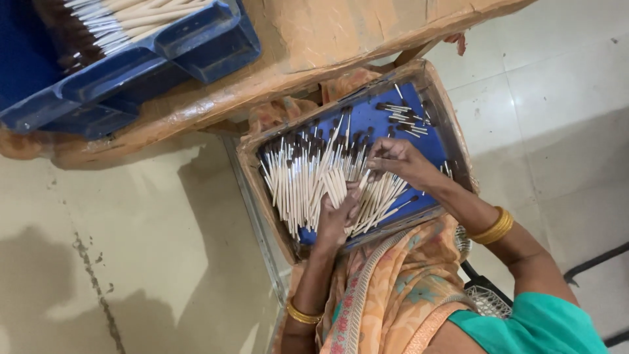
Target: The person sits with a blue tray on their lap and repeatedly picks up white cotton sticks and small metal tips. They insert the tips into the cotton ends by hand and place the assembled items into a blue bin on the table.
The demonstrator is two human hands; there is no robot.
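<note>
Head view — left hand (335,219) cups a fan of pale, dark-tipped sticks (308,177) in the lap tray (452,134) to steady them, while right hand (396,160) pinches a few out — hands close together.

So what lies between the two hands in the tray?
In the head view, pale dark-tipped sticks fill the short gap between the left hand and right hand, lying on the blue tray.

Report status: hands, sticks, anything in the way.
Left hand gripping a bunch of pale dark-tipped sticks in the blue-lined tray. Right hand pinching a few sticks. Nothing in the way.
</note>
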